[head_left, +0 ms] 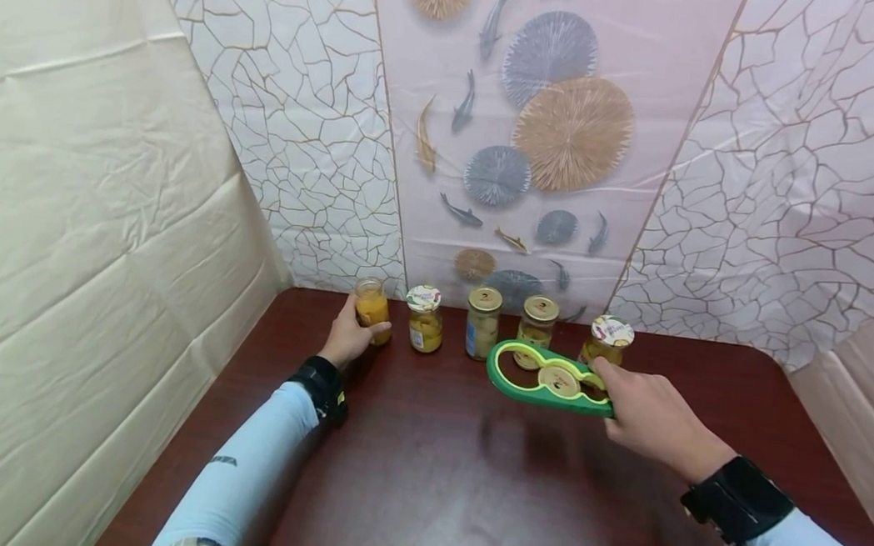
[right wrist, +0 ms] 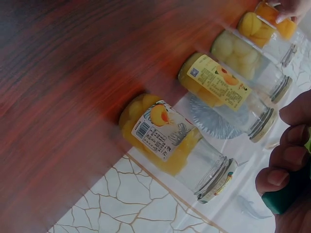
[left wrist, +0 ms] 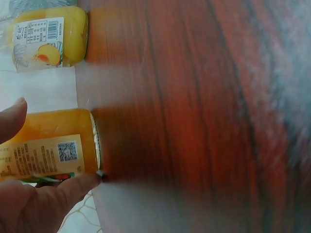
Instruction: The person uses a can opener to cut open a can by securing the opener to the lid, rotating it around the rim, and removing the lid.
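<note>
The right hand [head_left: 649, 415] grips a green jar opener [head_left: 542, 398] above the worktop [head_left: 425, 473], its long axis crosswise, rounded end pointing left; tilting could drop the gold lid [head_left: 560, 382] seated in it. The left hand [head_left: 346, 336] clasps an upright, uncapped jar of orange fruit [head_left: 373, 309], which a knock could spill.

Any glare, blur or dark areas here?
Head view: pale glare on the table, dark patches below the opener; left wrist view: hazy right edge, the held jar clearer; right wrist view: table darkens toward the top left.
</note>
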Available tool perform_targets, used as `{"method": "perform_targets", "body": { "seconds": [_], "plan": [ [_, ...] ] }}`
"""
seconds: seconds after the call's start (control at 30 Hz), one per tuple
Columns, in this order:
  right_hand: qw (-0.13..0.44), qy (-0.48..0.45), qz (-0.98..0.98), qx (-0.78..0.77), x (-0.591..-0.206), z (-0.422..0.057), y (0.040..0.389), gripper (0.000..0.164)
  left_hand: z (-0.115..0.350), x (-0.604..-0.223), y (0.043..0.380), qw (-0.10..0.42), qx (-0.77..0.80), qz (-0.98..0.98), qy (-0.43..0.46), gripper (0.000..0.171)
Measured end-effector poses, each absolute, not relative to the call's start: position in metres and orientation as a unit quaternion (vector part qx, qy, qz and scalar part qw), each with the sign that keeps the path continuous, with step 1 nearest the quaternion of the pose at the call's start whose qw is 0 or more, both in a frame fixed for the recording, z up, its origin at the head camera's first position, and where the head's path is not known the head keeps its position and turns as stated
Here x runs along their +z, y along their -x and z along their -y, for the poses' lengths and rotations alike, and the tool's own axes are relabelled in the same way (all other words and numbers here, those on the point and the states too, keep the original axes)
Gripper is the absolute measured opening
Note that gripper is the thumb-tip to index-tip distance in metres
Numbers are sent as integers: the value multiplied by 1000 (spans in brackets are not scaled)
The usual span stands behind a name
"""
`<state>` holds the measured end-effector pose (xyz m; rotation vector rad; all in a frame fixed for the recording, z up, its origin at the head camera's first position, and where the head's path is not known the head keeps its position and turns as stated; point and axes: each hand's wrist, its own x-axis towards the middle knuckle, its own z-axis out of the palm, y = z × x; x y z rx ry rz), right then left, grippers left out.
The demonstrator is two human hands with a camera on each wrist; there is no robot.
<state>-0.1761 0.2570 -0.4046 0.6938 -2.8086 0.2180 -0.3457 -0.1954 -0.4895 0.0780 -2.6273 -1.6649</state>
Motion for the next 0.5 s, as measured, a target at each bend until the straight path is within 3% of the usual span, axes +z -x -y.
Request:
{"method": "perform_targets", "body": {
  "seconds": [0.3,0.5],
  "plan": [
    [122,-230,963,66,-404,-261,175,55,195,-493,343,11,-538,842,-32,70],
    [135,-232,961,70,-402,-267,172,54,192,-492,321,-28,-522,849,-74,89]
  ]
}}
